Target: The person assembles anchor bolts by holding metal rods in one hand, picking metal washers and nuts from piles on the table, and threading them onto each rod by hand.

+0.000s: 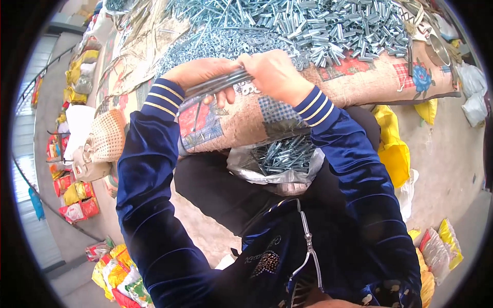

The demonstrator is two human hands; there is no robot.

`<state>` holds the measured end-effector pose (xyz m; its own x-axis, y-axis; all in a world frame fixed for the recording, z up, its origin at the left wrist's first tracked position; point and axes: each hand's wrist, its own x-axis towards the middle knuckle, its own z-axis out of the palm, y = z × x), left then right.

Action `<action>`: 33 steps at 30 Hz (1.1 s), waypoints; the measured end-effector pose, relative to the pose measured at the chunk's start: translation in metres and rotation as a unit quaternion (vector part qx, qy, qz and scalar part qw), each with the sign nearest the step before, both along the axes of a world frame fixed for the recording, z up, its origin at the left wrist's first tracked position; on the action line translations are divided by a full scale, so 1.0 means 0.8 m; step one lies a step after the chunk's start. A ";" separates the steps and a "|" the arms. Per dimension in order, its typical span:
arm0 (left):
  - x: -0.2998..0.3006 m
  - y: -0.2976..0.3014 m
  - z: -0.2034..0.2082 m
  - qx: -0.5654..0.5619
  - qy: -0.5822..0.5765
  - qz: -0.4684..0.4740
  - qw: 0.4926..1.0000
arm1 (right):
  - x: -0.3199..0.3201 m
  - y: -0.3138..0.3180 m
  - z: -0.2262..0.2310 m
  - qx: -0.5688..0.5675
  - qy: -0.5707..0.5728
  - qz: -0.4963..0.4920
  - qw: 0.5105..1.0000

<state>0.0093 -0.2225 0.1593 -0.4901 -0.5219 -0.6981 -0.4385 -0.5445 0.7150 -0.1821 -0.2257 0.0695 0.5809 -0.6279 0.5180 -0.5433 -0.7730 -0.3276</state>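
Observation:
My left hand (208, 72) is closed around several long, thin metal rods (218, 83), probably bolts, held side by side above the padded work surface's near edge. At their right-hand ends my right hand (277, 74) is closed, thumb and fingers pinched together; what lies between them is hidden. Just beyond my hands spreads a pile of small washers and nuts (215, 47). A few loose washers (247, 88) lie beneath the rods. Farther back are long bolts (221, 13) and a heap of short metal sleeves (328, 31).
An open plastic bag (246, 172) of assembled-looking metal fasteners (287, 155) sits at my lap. The patterned padded cover (339, 84) curves over the near edge. A metal bowl (437, 50) stands at right, a woven hat (108, 134) at left. Yellow sacks (393, 154) lie on the floor.

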 end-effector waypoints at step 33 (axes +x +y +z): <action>-0.096 -0.008 -0.094 -0.347 0.408 0.415 0.735 | -0.005 0.004 -0.024 0.391 -0.401 0.028 0.828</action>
<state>-0.0677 -0.2292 0.0840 0.0911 -0.9696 0.2271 0.5687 0.2379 0.7874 -0.1864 -0.2226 0.0502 0.2871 -0.9370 0.1992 0.1203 -0.1710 -0.9779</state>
